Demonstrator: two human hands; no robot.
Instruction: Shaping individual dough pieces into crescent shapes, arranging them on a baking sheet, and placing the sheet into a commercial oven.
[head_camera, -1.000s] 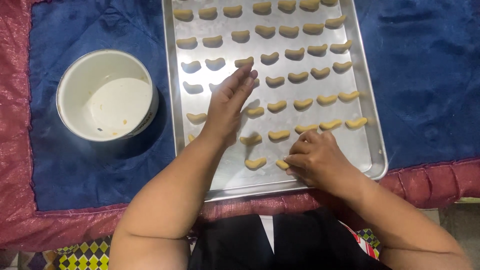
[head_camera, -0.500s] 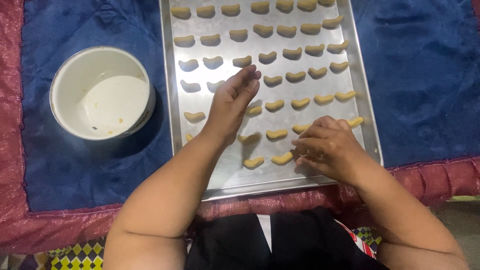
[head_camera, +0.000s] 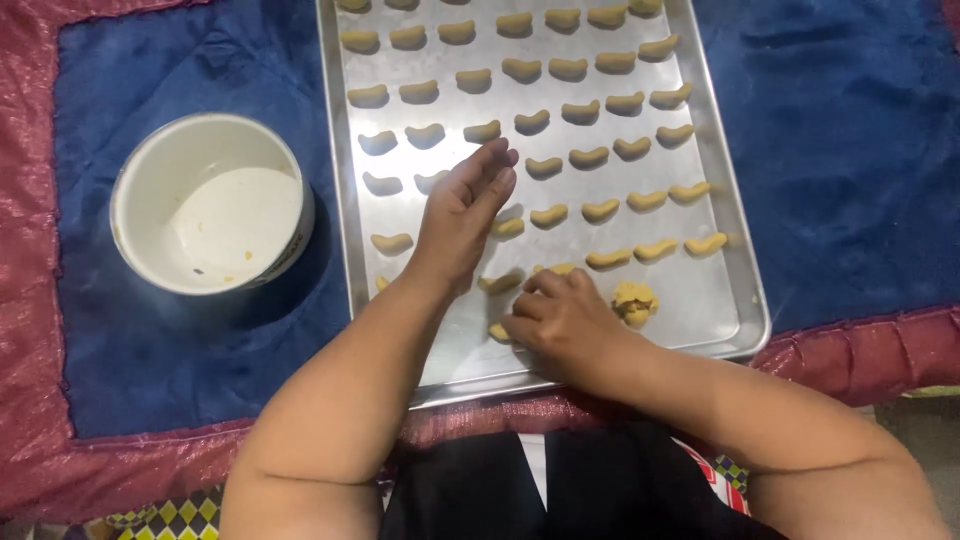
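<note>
A metal baking tray (head_camera: 742, 262) lies on a blue cloth and carries several rows of small crescent-shaped dough pieces (head_camera: 601, 210). My left hand (head_camera: 462, 210) lies flat and open on the tray's middle-left, fingers together, covering a few pieces. My right hand (head_camera: 560, 318) rests near the tray's front edge, fingers curled down onto a crescent piece (head_camera: 498, 332) that shows at its fingertips. A small lump of unshaped dough (head_camera: 635, 301) sits on the tray just right of that hand.
A white round bowl (head_camera: 208, 204), nearly empty with a few crumbs, stands left of the tray on the blue cloth (head_camera: 850, 150). A red shiny border (head_camera: 30, 250) frames the cloth. My dark clothing shows at the bottom.
My right hand has shifted left along the front edge and let go of a dough lump, which now lies on the tray to its right. The left hand stays flat.
</note>
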